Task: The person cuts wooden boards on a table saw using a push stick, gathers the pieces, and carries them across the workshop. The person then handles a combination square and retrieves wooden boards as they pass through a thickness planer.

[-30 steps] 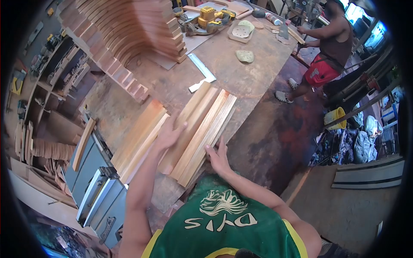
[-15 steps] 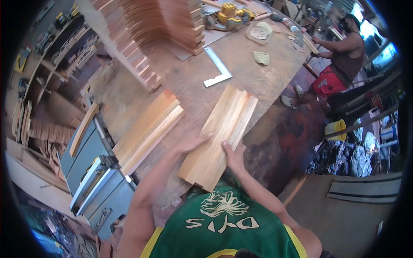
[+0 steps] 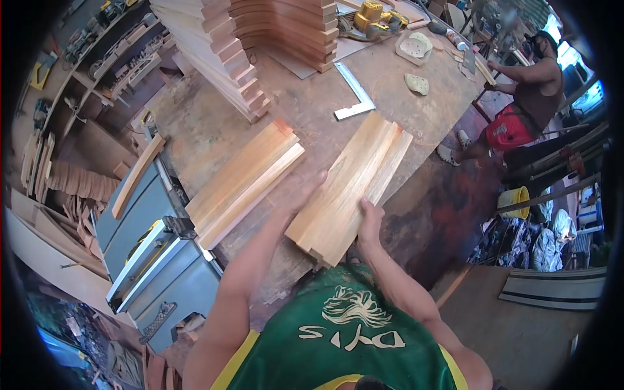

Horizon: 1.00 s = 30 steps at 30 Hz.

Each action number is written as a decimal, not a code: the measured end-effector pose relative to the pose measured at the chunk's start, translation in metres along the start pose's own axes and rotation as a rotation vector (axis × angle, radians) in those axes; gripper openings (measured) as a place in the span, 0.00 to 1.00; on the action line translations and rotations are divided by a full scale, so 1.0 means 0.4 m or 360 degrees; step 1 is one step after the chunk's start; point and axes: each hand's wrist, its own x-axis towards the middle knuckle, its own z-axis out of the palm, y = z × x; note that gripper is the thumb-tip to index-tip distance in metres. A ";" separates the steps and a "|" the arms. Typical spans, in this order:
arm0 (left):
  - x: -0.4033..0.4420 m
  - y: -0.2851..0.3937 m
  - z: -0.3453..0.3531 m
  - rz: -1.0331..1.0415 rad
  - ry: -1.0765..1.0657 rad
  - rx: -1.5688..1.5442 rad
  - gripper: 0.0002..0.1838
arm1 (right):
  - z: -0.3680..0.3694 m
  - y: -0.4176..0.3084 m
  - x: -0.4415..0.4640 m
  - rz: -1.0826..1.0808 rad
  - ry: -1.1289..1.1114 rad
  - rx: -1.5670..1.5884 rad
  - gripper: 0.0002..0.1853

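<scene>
A stack of light wooden boards [image 3: 351,185] lies slanted near the front edge of the workbench. My left hand [image 3: 307,194] is against its left side, the fingers mostly hidden by the boards. At the right side, my right hand [image 3: 370,221] grips the stack, thumb on top and fingers out of sight below the edge. Another group of boards [image 3: 244,185], reddish at its far end, rests on the bench to the left, touched by neither hand. A metal square [image 3: 356,94] lies beyond the stack.
Tall stacks of curved wooden pieces [image 3: 244,78] stand at the back left. A table saw [image 3: 146,247] adjoins the bench's left side. Yellow power tools [image 3: 370,18] and a sanding pad [image 3: 416,84] lie farther back. Another person [image 3: 533,91] stands at the far right, holding wood.
The separate strips between my hands have been brought together into one compact stack, which both hands have shifted. The view has turned, so the bench appears farther right.
</scene>
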 end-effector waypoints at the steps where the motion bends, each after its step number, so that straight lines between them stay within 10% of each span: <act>1: 0.014 -0.011 -0.017 0.0022 0.0029 0.0126 0.39 | 0.006 0.018 0.014 0.0025 0.0119 -0.0247 0.40; 7: -0.004 -0.015 -0.126 0.0495 0.0144 0.0668 0.48 | -0.062 -0.011 -0.031 0.0111 -0.0046 0.0170 0.40; 9: -0.060 -0.029 -0.254 0.0692 0.0612 0.1456 0.65 | -0.075 -0.060 -0.095 0.0024 -0.0052 0.0107 0.40; 14: -0.156 -0.060 -0.441 -0.0070 0.0558 0.2298 0.77 | -0.077 -0.099 -0.184 -0.0310 -0.0004 -0.0318 0.38; 20: -0.135 -0.114 -0.447 -0.0020 0.0642 0.2309 0.76 | 0.022 -0.204 -0.282 -0.1271 -0.0400 -0.0443 0.41; 23: -0.126 -0.116 -0.374 -0.0174 0.0676 0.2244 0.75 | 0.128 -0.202 -0.344 -0.1058 -0.0883 -0.0303 0.42; 28: -0.149 -0.110 -0.329 -0.0019 0.0749 0.2024 0.69 | 0.358 -0.197 -0.398 0.0249 -0.1126 -0.0052 0.43; 30: -0.143 -0.107 -0.378 0.0020 0.0680 0.1797 0.62 | 0.430 -0.123 -0.358 0.0044 -0.1130 -0.0124 0.42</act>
